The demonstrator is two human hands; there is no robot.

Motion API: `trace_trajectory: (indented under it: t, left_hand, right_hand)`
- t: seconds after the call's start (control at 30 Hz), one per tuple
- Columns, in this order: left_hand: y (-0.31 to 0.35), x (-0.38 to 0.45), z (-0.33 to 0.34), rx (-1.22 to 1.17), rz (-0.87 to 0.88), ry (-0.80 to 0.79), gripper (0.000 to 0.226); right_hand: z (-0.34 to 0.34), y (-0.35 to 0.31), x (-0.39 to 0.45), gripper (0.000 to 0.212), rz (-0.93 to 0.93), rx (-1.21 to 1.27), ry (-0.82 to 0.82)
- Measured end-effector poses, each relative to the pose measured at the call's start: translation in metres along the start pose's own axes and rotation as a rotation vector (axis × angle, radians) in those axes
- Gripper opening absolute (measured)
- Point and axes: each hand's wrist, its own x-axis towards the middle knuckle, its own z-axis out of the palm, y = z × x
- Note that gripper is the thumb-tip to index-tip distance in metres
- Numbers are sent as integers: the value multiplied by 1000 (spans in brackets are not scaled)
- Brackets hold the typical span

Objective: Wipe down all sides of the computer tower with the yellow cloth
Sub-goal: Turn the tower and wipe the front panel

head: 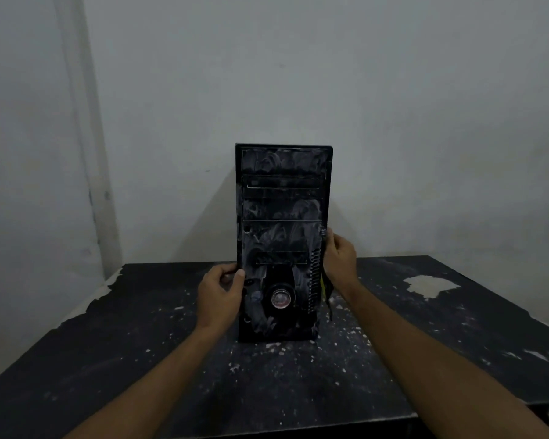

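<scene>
Dusty computer tower (282, 242) upright on speckled black surface (140, 359), wall (393, 106) close behind. Left hand (219, 296) grips its left edge; right hand (338, 258) grips right edge, yellow cloth (324, 285) beneath it.

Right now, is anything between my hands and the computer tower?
Nothing visible. The left hand grips the computer tower at its left front edge. The right hand is at the right edge, with the yellow cloth hanging beneath it against that side.

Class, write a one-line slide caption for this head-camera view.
Both hands steady a dusty computer tower upright on a black table; the right hand also holds the yellow cloth, the left hand grips the opposite edge.
</scene>
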Motion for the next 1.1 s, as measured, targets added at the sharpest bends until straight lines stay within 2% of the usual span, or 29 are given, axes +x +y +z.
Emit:
trace_trajectory:
  t: [0.07, 0.13, 0.27, 0.37, 0.53, 0.67, 0.83, 0.93, 1.1]
  left_hand:
    - [-1, 7, -5, 14, 27, -8, 16]
    - [5, 19, -11, 2, 56, 25, 7]
    - [45, 54, -25, -7, 170, 81, 11]
    - [78, 82, -30, -9, 300, 59, 16]
    - [124, 120, -35, -72, 404, 133, 11]
    - [143, 147, -39, -121, 413, 152, 12]
    - [159, 162, -42, -139, 448, -5, 47]
    - [155, 162, -37, -96, 471, -63, 49]
    - [144, 162, -34, -100, 524, -69, 46]
  right_hand:
    - [-6, -5, 2, 45, -5, 5, 28]
    - [-14, -16, 5, 43, -10, 69, 90]
    - [-29, -55, 24, 33, -7, 212, 149]
    - [-33, -89, 34, 24, -95, 266, 150]
    - [-44, -126, 49, 31, -201, 242, 112]
    - [-55, -141, 58, 14, -361, 26, 101]
    - [-66, -162, 69, 3, -540, -108, 114]
    - [-66, -168, 70, 12, -671, -300, 15]
    - [-66, -152, 67, 34, -805, -524, -45]
